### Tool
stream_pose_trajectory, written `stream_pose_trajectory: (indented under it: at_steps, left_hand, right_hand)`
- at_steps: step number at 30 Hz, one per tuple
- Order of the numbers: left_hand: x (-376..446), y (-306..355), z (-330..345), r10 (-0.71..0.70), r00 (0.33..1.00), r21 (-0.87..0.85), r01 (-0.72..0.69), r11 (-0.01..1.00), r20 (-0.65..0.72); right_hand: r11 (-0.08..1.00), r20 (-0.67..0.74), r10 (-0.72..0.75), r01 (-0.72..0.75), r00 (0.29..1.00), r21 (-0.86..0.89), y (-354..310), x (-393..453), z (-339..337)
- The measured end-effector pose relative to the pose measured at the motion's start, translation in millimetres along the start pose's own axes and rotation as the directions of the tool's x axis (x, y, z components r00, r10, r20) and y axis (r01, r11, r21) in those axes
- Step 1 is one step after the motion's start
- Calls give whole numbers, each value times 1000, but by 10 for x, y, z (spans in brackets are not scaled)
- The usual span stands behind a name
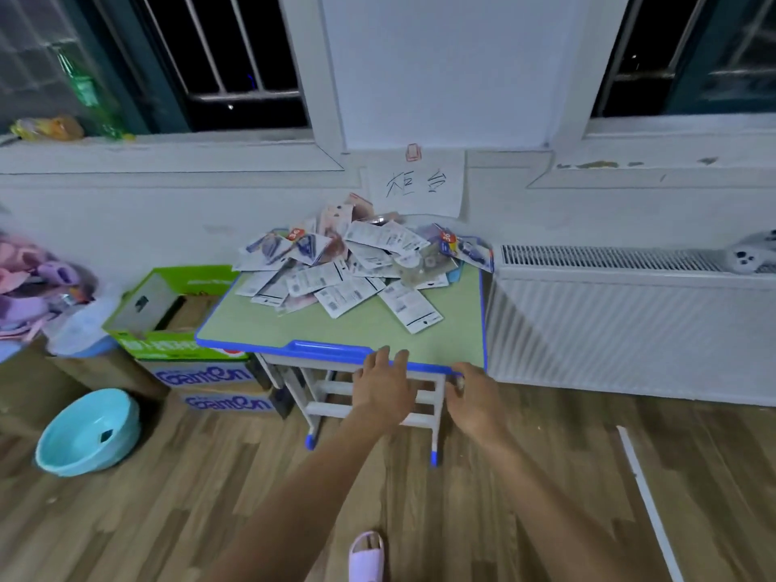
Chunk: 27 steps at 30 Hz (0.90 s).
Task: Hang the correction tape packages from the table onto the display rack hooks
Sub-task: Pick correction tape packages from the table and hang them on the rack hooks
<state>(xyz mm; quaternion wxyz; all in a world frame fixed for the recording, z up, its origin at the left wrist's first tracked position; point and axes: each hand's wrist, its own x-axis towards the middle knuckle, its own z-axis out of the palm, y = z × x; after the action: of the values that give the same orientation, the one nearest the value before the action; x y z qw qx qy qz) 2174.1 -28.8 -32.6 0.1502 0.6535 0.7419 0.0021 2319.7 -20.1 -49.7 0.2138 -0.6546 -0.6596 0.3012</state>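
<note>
Packages [357, 266] heaped, labels unreadable.

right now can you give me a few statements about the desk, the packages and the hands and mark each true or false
1. The packages lie in a loose heap toward the far side of the desk. True.
2. The left hand grips a package. False: it holds none; its fingers reach out straight over the desk's near edge.
3. A light blue basin sits on the floor left of the desk. True.
4. A display rack with hooks stands beside the desk. False: no rack is in view; a white radiator is on the desk's right.
5. The right hand is near the desk's front right corner. True.
</note>
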Motion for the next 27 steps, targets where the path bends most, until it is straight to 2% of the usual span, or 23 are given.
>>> stream_pose_trajectory:
  at_steps: [9, 14, 17, 20, 23, 27]
  left_hand:
    - [1642, -1037, -359, -80, 996, 25, 79, 997, 50]
    - [2297, -1558, -454, -97, 994, 116, 92, 989, 40]
    - [2557, -1802, -431, -124, 991, 143, 118, 983, 40]
    - [2722, -1948, -392, -152, 985, 134, 140, 981, 79]
    - [2793, -2011, -344, -160, 983, 97, 151, 984, 91]
    - [2790, -2073, -316, -131, 991, 112, 129, 985, 2]
  right_hand:
    - [984, -27, 155, -157, 988, -86, -544, 1497, 631]
    - [924, -41, 323, -325, 945, -201, -654, 2021, 873]
    - [893, -40, 403, -402, 915, -202, -667, 2192, 985]
    - [885, -53, 409, -410, 911, -220, -702, 2301, 1086]
    - [871, 8, 392, -369, 920, -324, -731, 2352, 1154]
    - [855, 73, 385, -326, 920, -403, -731, 2318, 1174]
